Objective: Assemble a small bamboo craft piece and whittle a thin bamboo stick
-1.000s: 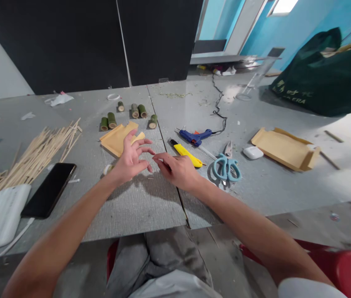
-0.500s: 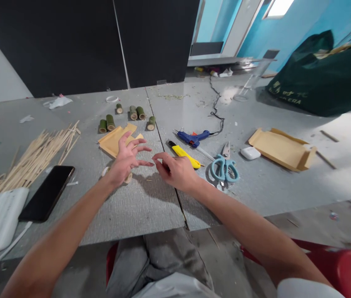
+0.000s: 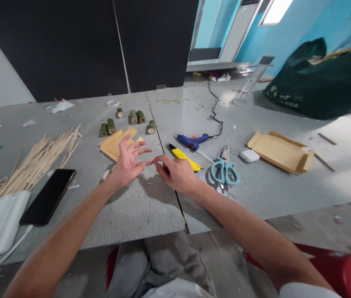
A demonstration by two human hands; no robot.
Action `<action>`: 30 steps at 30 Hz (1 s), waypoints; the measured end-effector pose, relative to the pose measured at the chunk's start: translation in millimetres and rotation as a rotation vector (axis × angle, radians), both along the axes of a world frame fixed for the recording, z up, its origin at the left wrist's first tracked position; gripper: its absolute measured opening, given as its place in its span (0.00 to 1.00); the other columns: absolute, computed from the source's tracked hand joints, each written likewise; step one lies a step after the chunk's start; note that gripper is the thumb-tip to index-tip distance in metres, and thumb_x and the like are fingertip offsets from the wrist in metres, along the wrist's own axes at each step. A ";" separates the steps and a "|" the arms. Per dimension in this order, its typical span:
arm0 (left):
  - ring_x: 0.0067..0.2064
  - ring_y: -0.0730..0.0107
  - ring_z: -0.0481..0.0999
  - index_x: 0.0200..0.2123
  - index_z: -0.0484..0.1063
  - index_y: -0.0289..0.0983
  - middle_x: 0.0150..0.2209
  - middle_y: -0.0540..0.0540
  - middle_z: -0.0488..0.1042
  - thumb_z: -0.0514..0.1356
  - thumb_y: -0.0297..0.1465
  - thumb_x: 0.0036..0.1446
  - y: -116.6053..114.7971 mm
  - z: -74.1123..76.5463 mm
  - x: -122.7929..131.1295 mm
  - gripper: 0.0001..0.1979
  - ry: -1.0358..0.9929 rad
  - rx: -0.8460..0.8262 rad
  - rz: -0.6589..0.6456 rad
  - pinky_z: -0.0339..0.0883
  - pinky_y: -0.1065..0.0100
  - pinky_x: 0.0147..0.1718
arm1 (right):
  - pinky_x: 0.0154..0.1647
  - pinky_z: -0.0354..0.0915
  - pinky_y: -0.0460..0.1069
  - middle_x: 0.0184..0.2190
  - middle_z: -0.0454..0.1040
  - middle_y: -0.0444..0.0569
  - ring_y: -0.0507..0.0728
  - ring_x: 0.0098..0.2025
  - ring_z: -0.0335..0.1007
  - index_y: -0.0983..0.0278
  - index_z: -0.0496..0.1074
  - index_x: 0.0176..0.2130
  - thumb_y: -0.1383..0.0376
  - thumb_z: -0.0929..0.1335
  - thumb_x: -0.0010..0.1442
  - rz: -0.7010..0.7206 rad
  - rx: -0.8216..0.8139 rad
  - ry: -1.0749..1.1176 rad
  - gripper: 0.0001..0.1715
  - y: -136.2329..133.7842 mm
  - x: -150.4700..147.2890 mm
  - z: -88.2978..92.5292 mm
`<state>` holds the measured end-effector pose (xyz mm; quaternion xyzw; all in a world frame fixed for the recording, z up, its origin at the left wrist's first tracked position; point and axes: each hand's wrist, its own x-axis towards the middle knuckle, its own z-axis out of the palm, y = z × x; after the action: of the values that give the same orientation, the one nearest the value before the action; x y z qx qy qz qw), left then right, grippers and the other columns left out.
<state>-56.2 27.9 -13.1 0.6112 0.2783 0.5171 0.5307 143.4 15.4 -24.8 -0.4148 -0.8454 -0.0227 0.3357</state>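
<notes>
Over the near middle of the grey table, my left hand (image 3: 128, 162) is open, its fingers spread and one finger stretched toward my right hand (image 3: 175, 171). My right hand is closed in a pinch at that fingertip. Anything between the pinching fingers is too small to make out. Behind my left hand lies a piece of folded brown cardboard (image 3: 112, 145), partly covered by the hand. A pale ring-like piece (image 3: 106, 174) shows beside my left wrist, mostly hidden. Just beyond my right hand lies a yellow utility knife (image 3: 186, 159).
Short green bamboo pieces (image 3: 111, 126) stand behind the cardboard. A blue glue gun (image 3: 193, 141) and blue-handled scissors (image 3: 224, 170) lie right. Further right are a white case (image 3: 249, 156) and a cardboard tray (image 3: 279, 152). Thin sticks (image 3: 35, 159), a phone (image 3: 48, 198) and a white power bank (image 3: 3, 225) lie left.
My left thumb has moved in toward the outstretched finger, and that finger now meets the right hand's pinch. The right hand has barely moved. The camera view has shifted slightly.
</notes>
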 end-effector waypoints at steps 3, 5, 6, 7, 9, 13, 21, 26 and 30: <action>0.60 0.61 0.71 0.63 0.45 0.55 0.61 0.43 0.59 0.66 0.24 0.53 0.7 -2.0 0.2 0.43 -0.002 0.019 0.005 0.75 0.52 0.53 | 0.24 0.48 0.46 0.19 0.72 0.42 0.50 0.20 0.64 0.65 0.74 0.47 0.60 0.59 0.73 -0.016 0.002 -0.002 0.18 0.5 0.1 -0.4; 0.60 0.60 0.71 0.63 0.45 0.54 0.60 0.42 0.59 0.65 0.24 0.53 1.4 -3.2 0.2 0.43 -0.009 0.019 0.009 0.74 0.51 0.53 | 0.24 0.48 0.46 0.19 0.72 0.42 0.50 0.20 0.64 0.65 0.74 0.47 0.60 0.59 0.72 -0.026 0.003 -0.007 0.18 0.9 0.0 -0.8; 0.60 0.60 0.71 0.63 0.45 0.54 0.60 0.42 0.60 0.65 0.23 0.53 1.7 -3.6 0.1 0.42 -0.013 0.016 0.011 0.74 0.50 0.54 | 0.24 0.48 0.46 0.19 0.73 0.42 0.50 0.20 0.63 0.65 0.74 0.47 0.60 0.59 0.72 -0.032 0.003 -0.011 0.18 1.0 -0.1 -1.0; 0.60 0.60 0.72 0.62 0.46 0.54 0.60 0.42 0.60 0.65 0.23 0.54 2.1 -3.9 -0.1 0.42 -0.016 0.012 0.014 0.74 0.50 0.54 | 0.24 0.47 0.46 0.19 0.73 0.43 0.50 0.20 0.63 0.65 0.74 0.47 0.60 0.59 0.72 -0.037 0.002 -0.014 0.18 1.2 -0.2 -1.3; 0.59 0.60 0.72 0.62 0.47 0.53 0.60 0.42 0.61 0.66 0.23 0.54 2.8 -3.9 -0.9 0.41 -0.009 -0.001 0.021 0.74 0.50 0.54 | 0.24 0.47 0.47 0.19 0.73 0.43 0.51 0.20 0.63 0.65 0.74 0.47 0.60 0.59 0.72 -0.041 -0.001 -0.022 0.18 1.4 -0.3 -1.9; 0.58 0.60 0.75 0.61 0.49 0.51 0.60 0.41 0.62 0.67 0.23 0.54 3.9 -3.2 -3.4 0.39 0.031 -0.037 0.005 0.74 0.50 0.54 | 0.24 0.47 0.47 0.19 0.74 0.43 0.51 0.20 0.63 0.66 0.74 0.48 0.61 0.59 0.72 -0.036 -0.015 -0.030 0.18 1.6 -0.3 -3.2; 0.55 0.58 0.78 0.61 0.50 0.49 0.59 0.40 0.64 0.70 0.25 0.53 4.8 -1.2 -5.9 0.40 0.081 -0.072 0.003 0.75 0.52 0.53 | 0.24 0.46 0.47 0.20 0.75 0.44 0.51 0.20 0.64 0.66 0.74 0.48 0.61 0.59 0.72 -0.049 -0.045 -0.047 0.18 1.7 -0.7 -3.2; 0.53 0.57 0.79 0.61 0.50 0.48 0.59 0.39 0.65 0.70 0.26 0.53 4.8 -1.0 -5.6 0.40 0.102 -0.079 0.009 0.75 0.51 0.52 | 0.25 0.46 0.47 0.21 0.75 0.44 0.51 0.21 0.64 0.66 0.73 0.48 0.59 0.58 0.73 -0.046 -0.062 -0.064 0.19 1.6 -1.3 -3.5; 0.53 0.57 0.79 0.61 0.50 0.48 0.59 0.40 0.65 0.70 0.25 0.51 5.7 -1.1 -6.6 0.41 0.094 -0.074 0.011 0.76 0.49 0.51 | 0.25 0.46 0.47 0.21 0.75 0.44 0.51 0.21 0.63 0.66 0.74 0.48 0.60 0.58 0.72 -0.041 -0.091 -0.069 0.20 1.0 -1.8 -3.2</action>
<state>-62.9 33.6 -14.1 0.6132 0.3251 0.4801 0.5364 141.6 16.4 -28.0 -0.4457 -0.8480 -0.0052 0.2868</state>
